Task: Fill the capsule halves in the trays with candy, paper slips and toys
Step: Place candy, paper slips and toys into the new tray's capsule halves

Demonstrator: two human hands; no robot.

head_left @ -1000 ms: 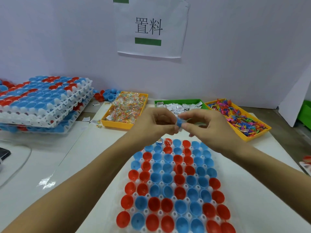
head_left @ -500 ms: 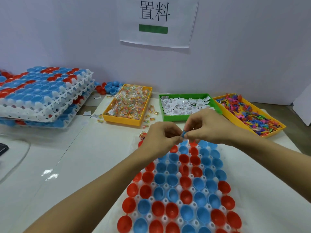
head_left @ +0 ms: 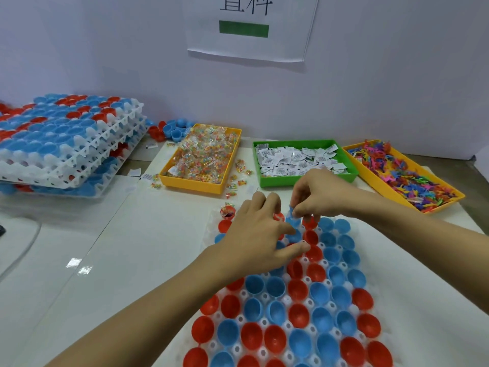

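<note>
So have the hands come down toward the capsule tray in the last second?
Yes. Both the left hand and right hand dropped from in front of the green bin onto the tray's far rows.
</note>
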